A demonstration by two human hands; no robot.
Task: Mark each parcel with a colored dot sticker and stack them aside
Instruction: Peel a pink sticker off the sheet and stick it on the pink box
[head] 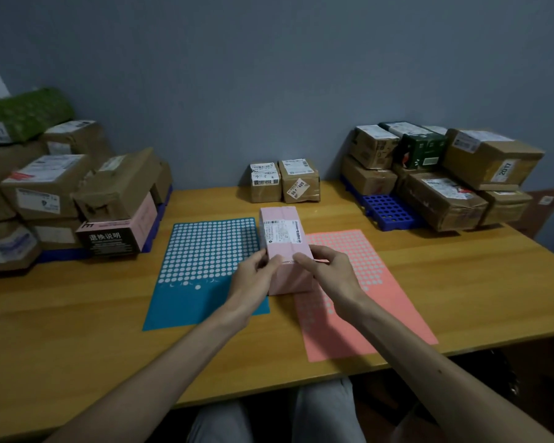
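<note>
A pink parcel (283, 238) with a white shipping label lies lengthwise on the wooden table (429, 282), between a blue sticker sheet (205, 251) and a salmon sticker sheet (365, 302). My left hand (253, 276) grips the parcel's near left corner. My right hand (327, 270) pinches at the near top edge, thumb and forefinger together. Whether a sticker is between those fingers is too small to tell. Both sheets show many white empty dot spots.
Two small brown parcels (283, 180) stand at the back against the wall. A pile of cardboard parcels (71, 193) fills the left side. Another parcel pile (445, 174) sits on a blue plastic pallet (387, 209) at the right.
</note>
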